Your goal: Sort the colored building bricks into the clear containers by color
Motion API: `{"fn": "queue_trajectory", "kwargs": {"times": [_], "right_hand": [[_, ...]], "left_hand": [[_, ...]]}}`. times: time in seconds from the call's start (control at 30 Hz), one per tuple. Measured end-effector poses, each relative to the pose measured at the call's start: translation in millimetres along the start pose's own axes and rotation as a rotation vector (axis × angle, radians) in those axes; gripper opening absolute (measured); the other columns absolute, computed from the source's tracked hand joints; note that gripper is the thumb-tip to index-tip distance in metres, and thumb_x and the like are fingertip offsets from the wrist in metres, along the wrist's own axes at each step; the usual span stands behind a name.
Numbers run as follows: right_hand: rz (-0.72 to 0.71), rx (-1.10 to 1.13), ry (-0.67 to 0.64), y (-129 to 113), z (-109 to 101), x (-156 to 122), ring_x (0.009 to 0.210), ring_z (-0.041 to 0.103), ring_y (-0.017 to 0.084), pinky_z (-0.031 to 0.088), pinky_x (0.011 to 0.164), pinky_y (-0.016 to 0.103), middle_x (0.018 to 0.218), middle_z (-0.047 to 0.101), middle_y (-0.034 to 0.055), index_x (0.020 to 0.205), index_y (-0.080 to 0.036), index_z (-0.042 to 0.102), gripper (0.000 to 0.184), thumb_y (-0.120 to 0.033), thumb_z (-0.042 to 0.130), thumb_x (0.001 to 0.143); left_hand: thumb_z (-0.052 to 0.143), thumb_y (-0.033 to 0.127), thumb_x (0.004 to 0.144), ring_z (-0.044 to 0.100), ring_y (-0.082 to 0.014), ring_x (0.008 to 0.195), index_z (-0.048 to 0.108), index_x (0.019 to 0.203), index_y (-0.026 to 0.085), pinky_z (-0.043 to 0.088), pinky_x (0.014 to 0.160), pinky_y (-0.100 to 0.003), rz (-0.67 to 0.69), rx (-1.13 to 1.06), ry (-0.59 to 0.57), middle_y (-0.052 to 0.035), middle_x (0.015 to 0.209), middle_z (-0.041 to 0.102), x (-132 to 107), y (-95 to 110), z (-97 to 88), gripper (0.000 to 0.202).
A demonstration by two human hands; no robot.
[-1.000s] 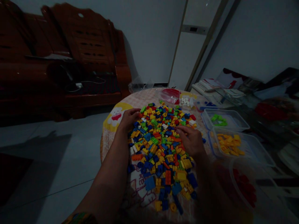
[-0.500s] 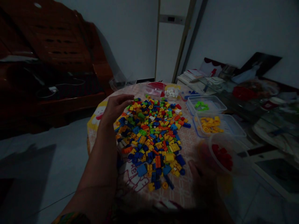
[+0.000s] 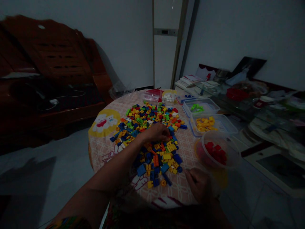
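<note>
A spread heap of toy building bricks (image 3: 166, 156) in yellow, blue, green, orange and red covers the middle of the round table. My left hand (image 3: 159, 132) reaches across it, fingers curled down at the heap's right side. Its fingertips are close to red and orange bricks, and whatever they grip is hidden. Near the table's front right edge rests my right hand (image 3: 198, 183), closed, its inside out of sight. Just beyond it stands a round clear tub (image 3: 232, 152) holding red bricks (image 3: 215, 153).
Behind the tub are clear boxes with yellow pieces (image 3: 205, 124) and green pieces (image 3: 197, 108). White pieces (image 3: 168, 97) and a red container (image 3: 153, 94) sit at the far edge. A glass side table (image 3: 221, 90) is on the right, a wooden bench (image 3: 62, 63) on the left.
My left hand has moved right, from the heap's far left edge to over its right side, with fingers now curled downward. My right hand stays near the front right edge. The view has shifted slightly.
</note>
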State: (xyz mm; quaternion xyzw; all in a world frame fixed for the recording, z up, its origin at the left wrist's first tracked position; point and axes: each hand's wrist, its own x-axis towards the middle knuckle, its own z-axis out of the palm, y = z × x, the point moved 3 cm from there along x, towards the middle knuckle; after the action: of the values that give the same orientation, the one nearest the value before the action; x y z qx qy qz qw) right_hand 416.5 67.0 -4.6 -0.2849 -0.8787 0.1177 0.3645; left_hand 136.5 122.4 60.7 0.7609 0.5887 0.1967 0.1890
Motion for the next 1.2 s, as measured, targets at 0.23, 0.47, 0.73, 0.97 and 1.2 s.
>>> {"fn": "queue_trajectory", "kwargs": {"times": [0.23,0.47,0.73,0.97,1.2], "right_hand": [[0.006,-0.059,0.070,2,9,-6,0.052,0.049,0.012,0.033,0.057,0.027,0.054,0.053,-0.0011,0.058,-0.020,0.051,0.036,-0.019,0.054,0.094],[0.018,-0.058,0.068,5,11,-8,0.056,0.056,0.013,0.035,0.060,0.027,0.058,0.060,0.0013,0.061,-0.020,0.055,0.033,-0.018,0.053,0.094],[0.018,-0.068,0.078,5,12,-9,0.056,0.055,0.012,0.037,0.061,0.027,0.058,0.059,0.0010,0.062,-0.020,0.055,0.033,-0.018,0.051,0.095],[0.021,-0.075,0.092,7,13,-10,0.056,0.055,0.013,0.037,0.061,0.027,0.058,0.059,0.0009,0.063,-0.019,0.056,0.032,-0.018,0.051,0.095],[0.001,-0.054,0.101,7,12,-12,0.059,0.055,0.012,0.036,0.063,0.027,0.061,0.059,0.0008,0.066,-0.019,0.056,0.030,-0.021,0.054,0.096]], "left_hand": [[0.069,0.027,0.070,0.053,-0.0107,0.054,0.073,0.070,0.017,0.031,0.052,-0.022,-0.035,0.003,-0.007,-0.0012,0.061,0.066,11,4,0.0,0.011],[0.081,0.041,0.066,0.061,-0.0121,0.058,0.072,0.082,0.012,0.049,0.061,-0.025,-0.171,-0.980,-0.032,-0.0043,0.069,0.070,39,15,5.9,0.034],[0.086,0.024,0.064,0.063,-0.0097,0.058,0.070,0.080,0.010,0.054,0.069,-0.025,-0.248,-1.195,0.091,-0.0033,0.066,0.068,96,39,32.8,0.027],[0.083,0.016,0.066,0.067,-0.0117,0.068,0.065,0.094,0.008,0.055,0.082,-0.033,-0.148,-1.255,0.301,-0.0054,0.076,0.071,109,50,25.8,0.034],[0.067,0.025,0.075,0.066,-0.0157,0.066,0.072,0.097,0.010,0.052,0.068,-0.028,-0.196,-0.620,0.444,-0.0044,0.073,0.071,22,16,-21.5,0.027]]}}
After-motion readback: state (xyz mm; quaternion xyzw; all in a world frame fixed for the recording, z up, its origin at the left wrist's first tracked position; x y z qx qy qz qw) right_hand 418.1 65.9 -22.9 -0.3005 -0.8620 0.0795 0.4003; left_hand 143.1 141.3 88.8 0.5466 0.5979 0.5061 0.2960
